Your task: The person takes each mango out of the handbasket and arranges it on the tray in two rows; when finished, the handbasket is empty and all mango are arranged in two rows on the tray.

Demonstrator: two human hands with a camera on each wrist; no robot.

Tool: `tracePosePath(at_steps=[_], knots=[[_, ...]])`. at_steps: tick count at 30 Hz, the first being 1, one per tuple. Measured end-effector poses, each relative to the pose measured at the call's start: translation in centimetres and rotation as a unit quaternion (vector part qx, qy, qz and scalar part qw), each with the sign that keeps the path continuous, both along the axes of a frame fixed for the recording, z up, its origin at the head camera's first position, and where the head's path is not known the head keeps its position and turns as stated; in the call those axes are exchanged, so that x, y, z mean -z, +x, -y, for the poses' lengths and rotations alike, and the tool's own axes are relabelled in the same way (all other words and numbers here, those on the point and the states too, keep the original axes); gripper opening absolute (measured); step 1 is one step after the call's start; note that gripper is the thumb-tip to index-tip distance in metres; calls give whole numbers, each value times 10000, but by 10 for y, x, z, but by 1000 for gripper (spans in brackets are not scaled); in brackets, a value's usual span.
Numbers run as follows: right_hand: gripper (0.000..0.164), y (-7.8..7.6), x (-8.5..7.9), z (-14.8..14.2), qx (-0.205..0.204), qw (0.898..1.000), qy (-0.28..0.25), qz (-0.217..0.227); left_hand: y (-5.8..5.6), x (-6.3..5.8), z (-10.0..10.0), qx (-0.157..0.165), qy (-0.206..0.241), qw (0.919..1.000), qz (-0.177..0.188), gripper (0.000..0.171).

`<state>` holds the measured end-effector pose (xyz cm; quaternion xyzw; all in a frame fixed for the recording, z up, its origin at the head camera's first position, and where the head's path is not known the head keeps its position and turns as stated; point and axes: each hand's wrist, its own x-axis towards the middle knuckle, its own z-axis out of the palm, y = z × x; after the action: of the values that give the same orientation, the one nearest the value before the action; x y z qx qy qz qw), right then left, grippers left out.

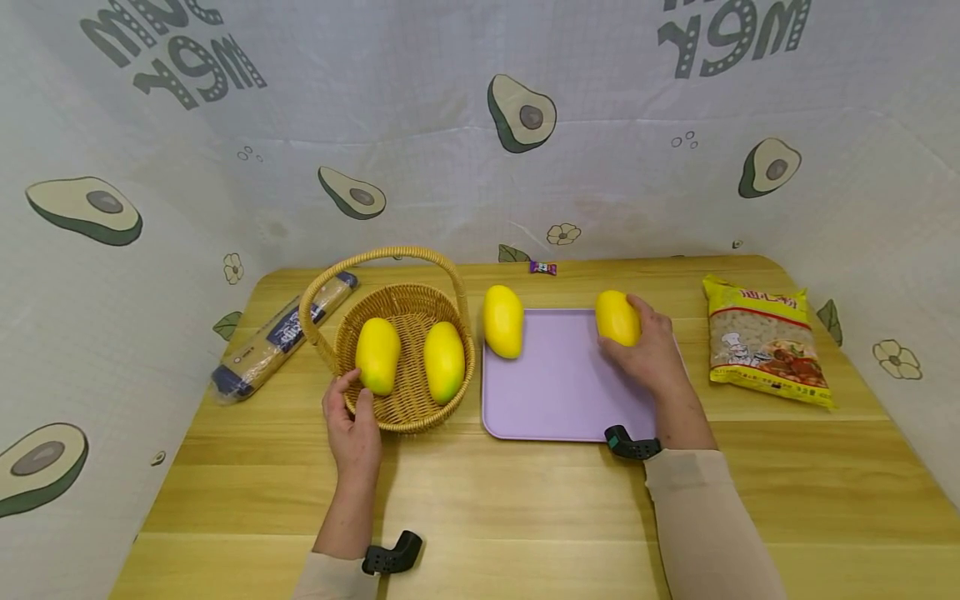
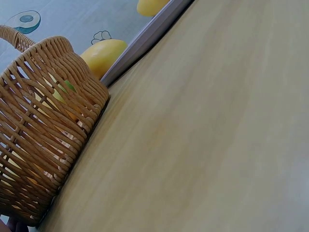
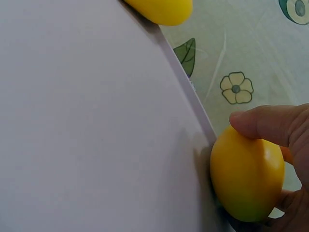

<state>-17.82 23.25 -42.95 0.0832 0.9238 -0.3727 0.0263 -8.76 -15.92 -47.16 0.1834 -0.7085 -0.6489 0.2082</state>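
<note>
My right hand (image 1: 651, 350) grips a yellow mango (image 1: 617, 318) at the far right part of a lilac tray (image 1: 562, 400); in the right wrist view the thumb lies across the mango's top. Another mango (image 1: 503, 322) lies at the tray's far left corner. My left hand (image 1: 354, 429) holds the near left side of a wicker basket (image 1: 408, 425), thumb and forefinger over the rim. Inside the basket lie two mangoes, the left mango (image 1: 378, 356) close to my fingertips and the right mango (image 1: 445, 362) greenish at its near end. Most of the left hand is out of the left wrist view.
Left of the basket lies a long clear-and-blue packet (image 1: 281, 337). A yellow food bag (image 1: 768, 343) lies right of the tray. At the table's back edge sits a small purple wrapped sweet (image 1: 543, 267). An avocado-print cloth (image 1: 435, 125) hangs behind and at both sides.
</note>
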Motion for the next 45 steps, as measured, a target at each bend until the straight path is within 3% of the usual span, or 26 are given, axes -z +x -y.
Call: tracePosePath(at_steps=[24,35,41,45], knots=[[97,1,-4,-4,146,9997,-205,46,3,-2,-1,5,75,10000,-52,32],[85,12,-35,3,207,9994,156,-223,1,-1,-1,-2,15,9999,-100,32],[77,23,-53,12,-145,9974,337,-617,0,0,-1,31,35,10000,-42,32],[72,30,-63,18,-493,9960,387,-637,0,0,-1,21,34,10000,-44,32]])
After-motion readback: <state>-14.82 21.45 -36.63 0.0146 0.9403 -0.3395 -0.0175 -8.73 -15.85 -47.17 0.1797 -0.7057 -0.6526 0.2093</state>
